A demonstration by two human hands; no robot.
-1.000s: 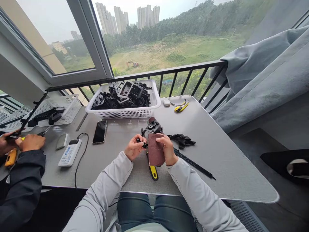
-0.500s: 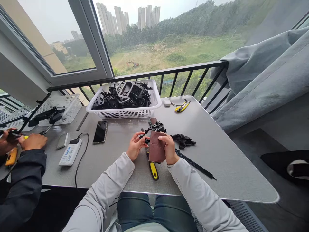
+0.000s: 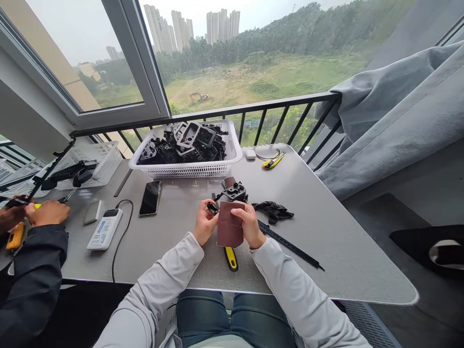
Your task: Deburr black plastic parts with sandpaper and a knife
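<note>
My left hand point(image 3: 205, 223) pinches a small black plastic part point(image 3: 212, 208) between thumb and fingers. In my right hand point(image 3: 251, 223) is a creased reddish-brown sheet of sandpaper point(image 3: 229, 227), thumb on its face. The sheet's left edge is close beside the plastic part; whether they touch I cannot tell. Just beyond my hands lies a larger black plastic housing point(image 3: 235, 191). A yellow-and-black handle point(image 3: 231, 259) pokes out from under the sandpaper, its other end hidden. To the right are a black glove-like cloth point(image 3: 274, 211) and a long black strip point(image 3: 293, 245).
A white basket point(image 3: 184, 170) heaped with black plastic parts stands at the back. Left of me are a phone point(image 3: 150, 198) and a power bank point(image 3: 105, 229) with its cable. A yellow cutter point(image 3: 273, 160) lies back right. Another person's hand point(image 3: 49, 212) works at far left.
Both hands have shifted slightly left and toward me. The small black part has turned in my left fingers, and the sandpaper has moved left and down.
</note>
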